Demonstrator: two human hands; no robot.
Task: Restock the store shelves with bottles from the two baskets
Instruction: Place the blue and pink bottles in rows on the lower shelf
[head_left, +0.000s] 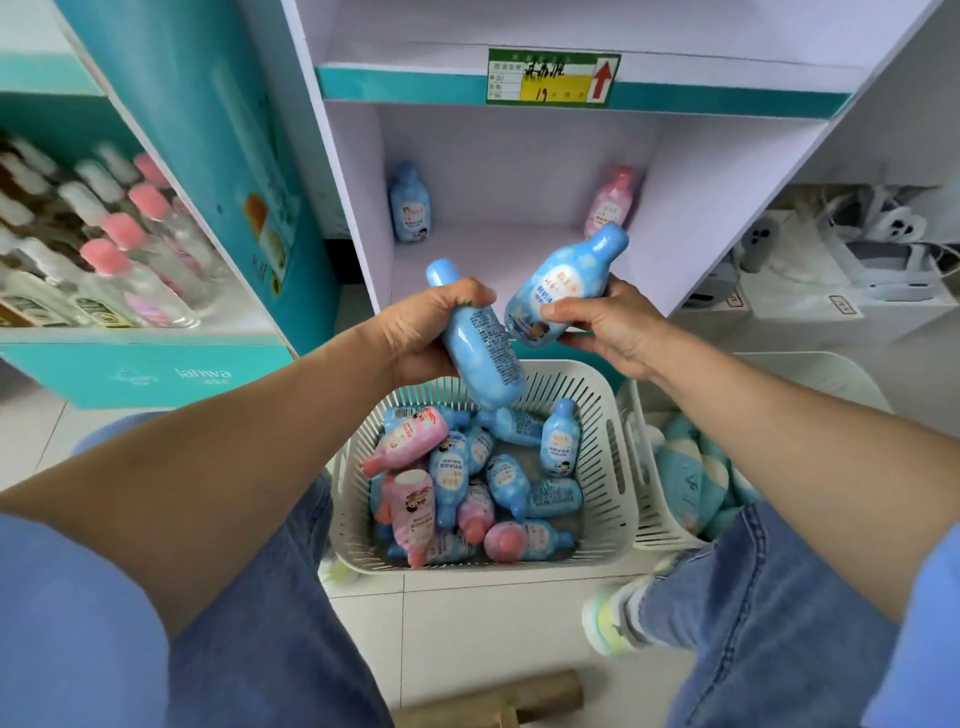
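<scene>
The left hand (431, 332) grips a blue bottle (491, 364) round its upper body, fingers curled over it, cap pointing up and the small-print back label facing the camera. Just beside it, the right hand (608, 327) holds a second blue bottle (558, 288) by its base, thumb across the cartoon front label, cap tilted up and to the right. Both bottles hang above a white slatted basket (615, 467) on the tiled floor, which holds a loose heap of blue and pink bottles (506, 483) lying at all angles. A second white basket (644, 499) stands just beside it on the right, with pale blue items inside that are too hidden to name. Beyond the hands, the lower shelf (493, 249) of a white unit carries 2 upright bottles at the back: a shelved blue bottle (409, 205) in the left corner and a shelved pink bottle (610, 200) in the right corner. A green and yellow price tag (553, 78) with a red arrow sits on the teal shelf edge above.
</scene>
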